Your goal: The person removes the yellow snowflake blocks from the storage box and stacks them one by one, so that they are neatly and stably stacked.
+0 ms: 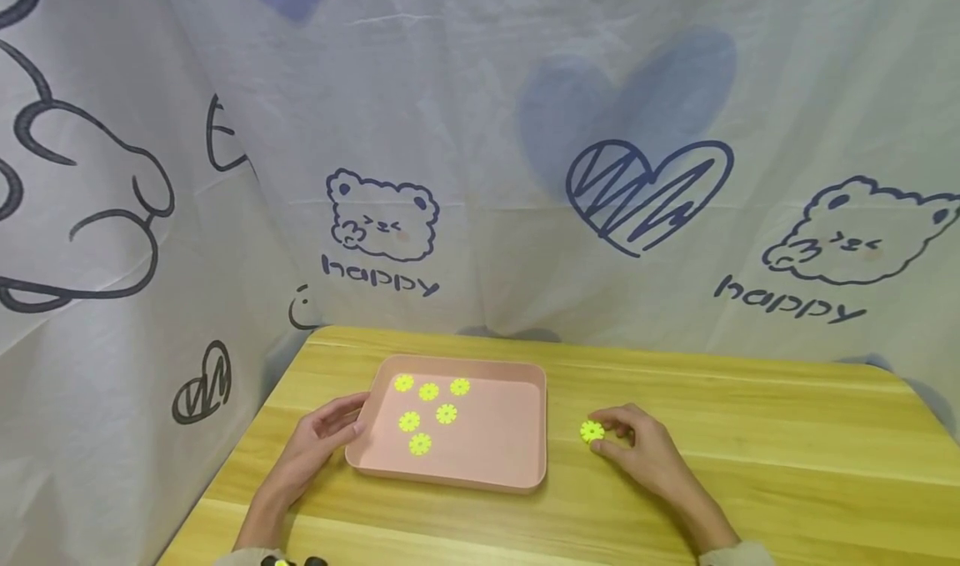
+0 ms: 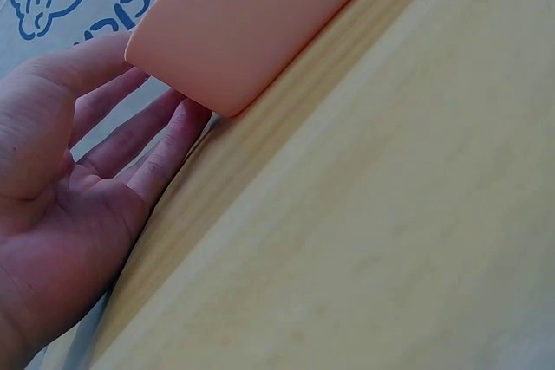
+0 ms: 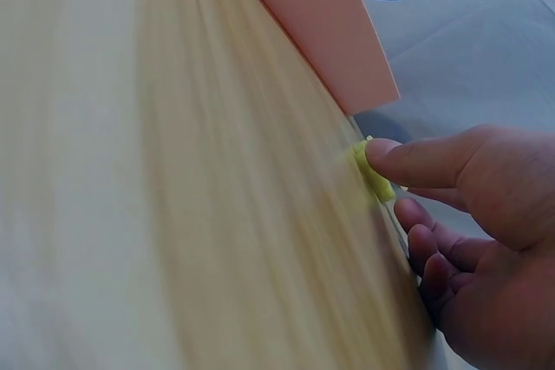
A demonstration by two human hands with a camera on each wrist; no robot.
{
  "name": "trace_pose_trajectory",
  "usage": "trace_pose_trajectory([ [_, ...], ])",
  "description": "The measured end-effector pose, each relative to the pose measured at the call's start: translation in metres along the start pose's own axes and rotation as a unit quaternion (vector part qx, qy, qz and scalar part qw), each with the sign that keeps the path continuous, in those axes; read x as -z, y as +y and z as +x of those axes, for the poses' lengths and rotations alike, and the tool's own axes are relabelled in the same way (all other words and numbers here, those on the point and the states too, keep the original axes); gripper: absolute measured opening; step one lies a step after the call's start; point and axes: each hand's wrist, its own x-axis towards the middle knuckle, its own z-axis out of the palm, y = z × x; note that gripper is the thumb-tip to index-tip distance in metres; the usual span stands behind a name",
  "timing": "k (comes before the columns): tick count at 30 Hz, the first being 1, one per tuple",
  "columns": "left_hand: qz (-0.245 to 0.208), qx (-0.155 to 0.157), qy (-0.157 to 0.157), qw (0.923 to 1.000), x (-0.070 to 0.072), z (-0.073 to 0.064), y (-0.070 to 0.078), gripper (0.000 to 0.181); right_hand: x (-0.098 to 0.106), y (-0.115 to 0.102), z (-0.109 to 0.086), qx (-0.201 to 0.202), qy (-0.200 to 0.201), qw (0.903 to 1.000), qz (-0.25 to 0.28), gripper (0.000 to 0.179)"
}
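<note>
Pale cloth printed with blue hearts hangs behind the yellow wood-grain bench, where the left hand, fingers loosely extended, touches a shallow pink rectangular tray holding six bright-yellow notched discs, and the right hand, fingers pinching, grips a matching disc right of the tray.

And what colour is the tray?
The tray is plain pink, best seen in the head view.

A yellow, wood-grained bench has rounded far corners. Pale, creased cloth hangs behind it, printed with hearts, bear faces and "happy" lettering.
</note>
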Motion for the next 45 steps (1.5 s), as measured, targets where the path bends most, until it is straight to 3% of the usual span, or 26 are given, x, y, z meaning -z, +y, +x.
trace_pose_trajectory([
  [45, 0.006, -0.005, 0.000, 1.0000, 0.0004, -0.0010, 0.0026, 0.053, 0.0024, -0.0035, -0.0013, -0.015, -0.011, 0.9998, -0.007, 0.033],
])
